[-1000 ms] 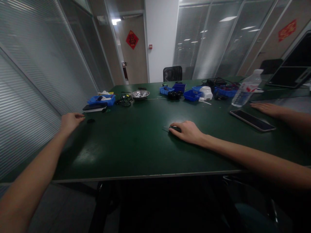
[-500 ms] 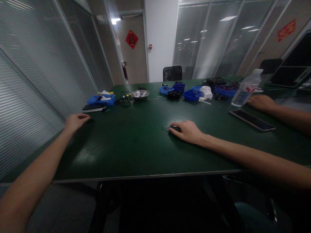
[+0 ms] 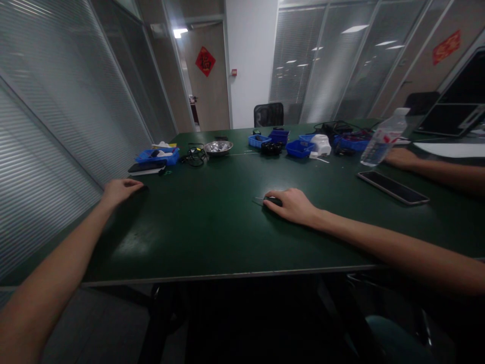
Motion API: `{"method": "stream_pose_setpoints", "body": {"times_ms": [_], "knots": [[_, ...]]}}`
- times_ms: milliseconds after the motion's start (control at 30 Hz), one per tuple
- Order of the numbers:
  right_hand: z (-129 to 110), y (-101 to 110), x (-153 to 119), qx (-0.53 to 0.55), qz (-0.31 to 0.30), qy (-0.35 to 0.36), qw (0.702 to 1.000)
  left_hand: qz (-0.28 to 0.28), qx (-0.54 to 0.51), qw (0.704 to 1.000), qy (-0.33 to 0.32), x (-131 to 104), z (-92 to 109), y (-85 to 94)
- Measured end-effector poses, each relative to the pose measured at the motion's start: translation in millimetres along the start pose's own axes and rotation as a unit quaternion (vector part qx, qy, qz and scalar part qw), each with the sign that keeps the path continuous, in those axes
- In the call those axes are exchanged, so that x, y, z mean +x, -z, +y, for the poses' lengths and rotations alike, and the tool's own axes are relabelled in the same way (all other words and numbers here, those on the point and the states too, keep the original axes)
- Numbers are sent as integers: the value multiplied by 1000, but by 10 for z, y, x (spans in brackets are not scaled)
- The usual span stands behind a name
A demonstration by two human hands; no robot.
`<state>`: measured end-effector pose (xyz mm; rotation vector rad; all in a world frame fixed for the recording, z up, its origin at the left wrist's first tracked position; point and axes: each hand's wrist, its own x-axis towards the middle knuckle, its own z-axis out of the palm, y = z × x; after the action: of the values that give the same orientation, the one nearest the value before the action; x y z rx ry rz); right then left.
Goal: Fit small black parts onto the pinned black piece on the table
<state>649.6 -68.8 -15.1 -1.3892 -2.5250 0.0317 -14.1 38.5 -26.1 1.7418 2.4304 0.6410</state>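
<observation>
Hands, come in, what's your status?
Left hand at small dark piece, grip unclear. Right hand holding dark thin-tipped object. Phone, bottle off to the right.

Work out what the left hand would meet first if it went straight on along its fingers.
The left hand would likely meet the small dark object right at its fingertips; depth is unclear, so I cannot tell whether they touch.

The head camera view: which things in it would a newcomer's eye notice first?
The wide dark green table would probably draw the eye first, with the right hand near its middle, around a small dark object, and the left hand towards its left side. Next might come the red diamond sign on the door behind, and the clear bottle at the right.
</observation>
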Motion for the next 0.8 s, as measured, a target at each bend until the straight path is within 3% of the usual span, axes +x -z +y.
{"method": "stream_pose_setpoints", "body": {"times_ms": [133,300,800], "knots": [[18,-8,0,2,-4,1,1000,-4,-14,1000,15,-6,16,10],[12,-5,3,-6,-7,-5,1000,-23,-16,1000,-14,-47,81,11],[-1,3,-2,1,-4,-2,1000,-10,1,1000,12,-115,126,57]]}}
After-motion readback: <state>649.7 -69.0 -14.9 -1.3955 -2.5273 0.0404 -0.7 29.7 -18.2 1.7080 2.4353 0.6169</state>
